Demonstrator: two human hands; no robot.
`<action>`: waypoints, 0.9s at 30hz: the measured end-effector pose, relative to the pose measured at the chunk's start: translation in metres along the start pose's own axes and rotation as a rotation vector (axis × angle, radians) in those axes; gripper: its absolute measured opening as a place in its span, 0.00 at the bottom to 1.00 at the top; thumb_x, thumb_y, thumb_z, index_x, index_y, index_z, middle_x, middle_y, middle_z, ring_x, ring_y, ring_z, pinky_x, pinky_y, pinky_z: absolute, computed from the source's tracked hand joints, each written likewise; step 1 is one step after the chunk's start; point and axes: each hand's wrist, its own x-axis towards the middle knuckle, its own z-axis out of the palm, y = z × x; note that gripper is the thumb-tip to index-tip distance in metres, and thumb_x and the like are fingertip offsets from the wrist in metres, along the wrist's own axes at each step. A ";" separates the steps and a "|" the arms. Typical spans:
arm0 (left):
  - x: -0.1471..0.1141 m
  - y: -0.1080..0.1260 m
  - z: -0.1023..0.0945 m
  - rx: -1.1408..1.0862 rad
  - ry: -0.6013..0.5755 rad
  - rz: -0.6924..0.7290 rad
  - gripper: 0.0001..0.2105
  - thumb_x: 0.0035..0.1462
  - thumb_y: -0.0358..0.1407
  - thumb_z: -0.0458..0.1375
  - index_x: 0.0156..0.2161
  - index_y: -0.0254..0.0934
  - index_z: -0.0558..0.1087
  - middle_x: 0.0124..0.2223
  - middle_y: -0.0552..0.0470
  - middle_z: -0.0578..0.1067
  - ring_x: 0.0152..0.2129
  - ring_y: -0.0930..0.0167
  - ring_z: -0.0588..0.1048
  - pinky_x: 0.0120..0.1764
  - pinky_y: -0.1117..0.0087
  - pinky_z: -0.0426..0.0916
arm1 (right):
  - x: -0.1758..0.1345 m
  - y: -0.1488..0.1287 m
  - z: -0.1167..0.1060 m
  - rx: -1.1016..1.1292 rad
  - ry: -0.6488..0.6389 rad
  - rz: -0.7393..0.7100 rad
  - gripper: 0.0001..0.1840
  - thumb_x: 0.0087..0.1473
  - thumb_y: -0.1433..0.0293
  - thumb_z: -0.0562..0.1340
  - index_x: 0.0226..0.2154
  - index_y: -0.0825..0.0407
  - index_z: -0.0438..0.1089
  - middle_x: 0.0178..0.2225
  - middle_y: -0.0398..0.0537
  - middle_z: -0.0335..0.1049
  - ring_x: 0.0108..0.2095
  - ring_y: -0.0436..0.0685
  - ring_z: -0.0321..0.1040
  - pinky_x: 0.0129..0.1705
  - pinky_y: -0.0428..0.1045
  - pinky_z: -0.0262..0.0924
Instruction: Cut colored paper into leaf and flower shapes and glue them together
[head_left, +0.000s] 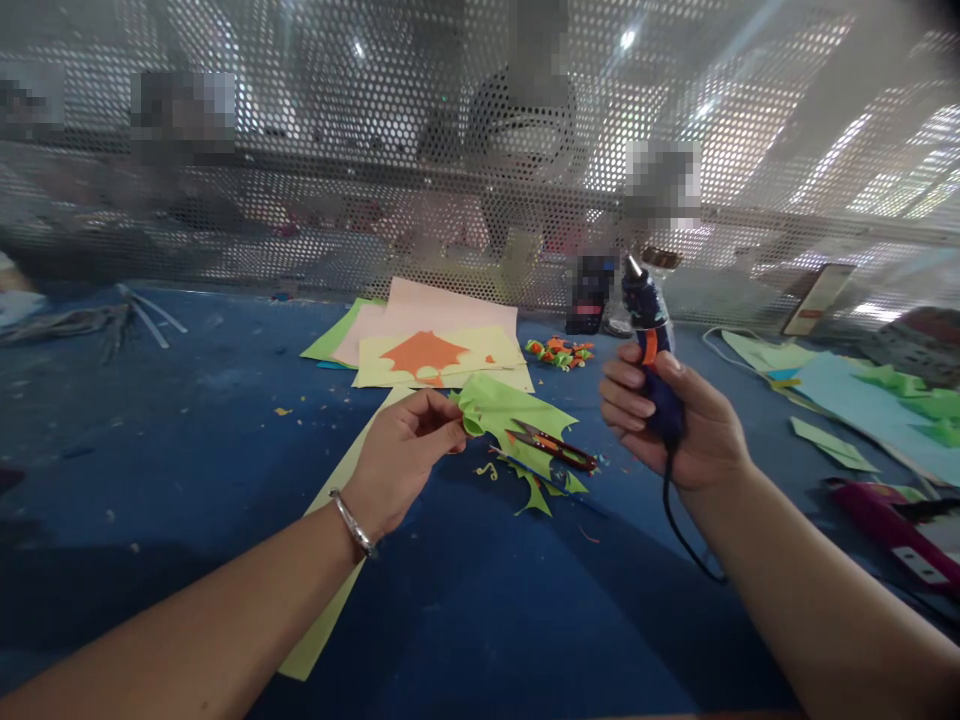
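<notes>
My left hand (409,450), with a bracelet at its wrist, pinches a small curled piece of light green paper (470,413) between thumb and fingers. Raised on the right, my right hand (697,420) is wrapped round a dark blue hot glue gun (649,318) with an orange trigger. Its metal nozzle points up and the cord hangs below. Between the hands lies a cut green paper sheet (517,402) with jagged edges. Small thread snips (564,449) rest on it, and a thin blue stick (551,481) and green scraps (535,497) lie just below.
Behind are pink paper (450,305) and yellow paper (367,365) with an orange cut-out (426,352). Small orange-and-green paper curls (561,353) sit beside them. A yellow strip (322,625) runs under my left arm. At right are blue paper (847,400) and a magenta power strip (892,530). A perforated metal screen (337,100) stands behind.
</notes>
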 end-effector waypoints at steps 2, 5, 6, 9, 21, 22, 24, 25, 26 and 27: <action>0.000 -0.001 0.000 0.004 0.002 0.003 0.09 0.48 0.34 0.69 0.31 0.38 0.73 0.29 0.54 0.75 0.26 0.73 0.73 0.35 0.67 0.68 | 0.000 -0.001 0.000 -0.068 0.017 -0.012 0.10 0.55 0.56 0.62 0.34 0.44 0.67 0.33 0.43 0.62 0.22 0.50 0.48 0.21 0.47 0.50; 0.000 -0.001 0.000 -0.004 0.002 0.002 0.09 0.48 0.33 0.70 0.31 0.38 0.73 0.29 0.54 0.75 0.26 0.73 0.73 0.35 0.68 0.67 | 0.000 -0.001 -0.002 -0.121 0.022 -0.014 0.10 0.55 0.57 0.62 0.34 0.44 0.68 0.37 0.45 0.67 0.22 0.50 0.49 0.20 0.47 0.51; 0.000 -0.001 0.000 -0.008 0.002 -0.003 0.09 0.48 0.34 0.70 0.31 0.37 0.73 0.29 0.55 0.76 0.26 0.73 0.73 0.35 0.69 0.68 | 0.000 -0.001 -0.003 -0.118 0.014 -0.010 0.09 0.54 0.58 0.62 0.34 0.45 0.68 0.37 0.45 0.67 0.22 0.49 0.50 0.20 0.47 0.52; 0.000 0.000 0.000 -0.033 0.002 -0.025 0.10 0.47 0.34 0.70 0.31 0.37 0.73 0.29 0.55 0.76 0.26 0.73 0.74 0.36 0.69 0.68 | 0.000 0.001 -0.002 -0.173 -0.025 0.035 0.10 0.52 0.59 0.64 0.34 0.47 0.68 0.34 0.46 0.67 0.22 0.49 0.54 0.16 0.45 0.48; -0.002 0.001 0.000 -0.083 -0.011 -0.032 0.09 0.47 0.31 0.69 0.32 0.35 0.73 0.29 0.55 0.74 0.27 0.75 0.74 0.36 0.71 0.69 | -0.007 0.013 0.001 -0.683 -0.262 0.044 0.19 0.55 0.56 0.65 0.23 0.53 0.68 0.20 0.45 0.66 0.22 0.50 0.60 0.24 0.46 0.56; -0.002 0.001 0.000 -0.083 -0.014 -0.030 0.09 0.47 0.30 0.69 0.32 0.36 0.72 0.29 0.55 0.74 0.27 0.75 0.74 0.36 0.71 0.69 | -0.008 0.014 0.001 -0.717 -0.264 0.053 0.20 0.55 0.55 0.65 0.22 0.53 0.67 0.20 0.45 0.65 0.21 0.50 0.60 0.23 0.46 0.54; -0.002 0.001 0.000 -0.078 -0.019 -0.027 0.08 0.47 0.28 0.68 0.32 0.36 0.72 0.29 0.55 0.75 0.27 0.74 0.74 0.36 0.71 0.69 | -0.009 0.015 0.002 -0.749 -0.248 0.064 0.21 0.53 0.55 0.67 0.21 0.53 0.67 0.19 0.44 0.64 0.20 0.48 0.57 0.20 0.45 0.52; -0.002 0.001 0.000 -0.076 -0.021 -0.024 0.08 0.47 0.28 0.67 0.31 0.36 0.72 0.29 0.55 0.75 0.27 0.74 0.73 0.36 0.71 0.69 | -0.010 0.016 0.003 -0.750 -0.238 0.064 0.20 0.52 0.55 0.67 0.21 0.53 0.67 0.18 0.43 0.63 0.19 0.48 0.56 0.20 0.45 0.51; -0.002 0.001 0.000 -0.073 -0.025 -0.022 0.08 0.47 0.28 0.67 0.31 0.36 0.72 0.29 0.55 0.75 0.27 0.74 0.73 0.36 0.71 0.69 | -0.010 0.016 0.004 -0.749 -0.230 0.061 0.20 0.52 0.55 0.67 0.21 0.52 0.67 0.18 0.42 0.62 0.18 0.47 0.55 0.19 0.44 0.51; -0.002 0.000 0.000 -0.070 -0.027 -0.021 0.08 0.47 0.27 0.67 0.31 0.36 0.72 0.29 0.55 0.75 0.27 0.74 0.73 0.36 0.71 0.69 | -0.010 0.016 0.004 -0.748 -0.225 0.059 0.20 0.51 0.56 0.67 0.21 0.52 0.67 0.17 0.41 0.61 0.18 0.47 0.54 0.18 0.44 0.50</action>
